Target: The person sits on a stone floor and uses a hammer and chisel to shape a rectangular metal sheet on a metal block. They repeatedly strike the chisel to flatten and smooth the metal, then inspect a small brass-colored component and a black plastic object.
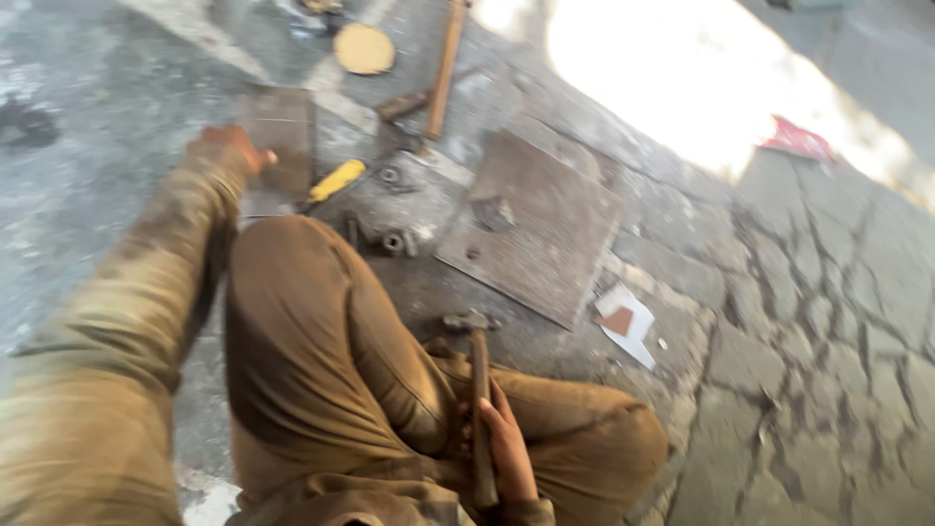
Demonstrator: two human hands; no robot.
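- Right hand (pixel 506 443) — fingers wrapped closed around the wooden handle of a hammer (pixel 477 390), which lies along the lap with its metal head pointing away, just short of the large square metal plate (pixel 531 224).
- Left hand (pixel 229 146) — arm stretched forward; the hand rests on the near edge of a small flat metal sheet (pixel 278 131) on the ground. The picture is blurred, so how far its fingers curl cannot be told; a thumb seems to press on the sheet.
- Nearby: a yellow-handled tool (pixel 336 180) just beside the sheet, a grey metal casting (pixel 399 200) with round holes, a long wooden handle (pixel 446 63), a round tan disc (pixel 364 47), a scrap of white paper (pixel 628 321) on cracked paving.
- Risk, as a judgement: the sheet's edge could cut the left fingers if it slides under them.
- Risk: the hammer, held low on its handle across the thigh, could tip head-down and slip — the head is heavy and unsupported.
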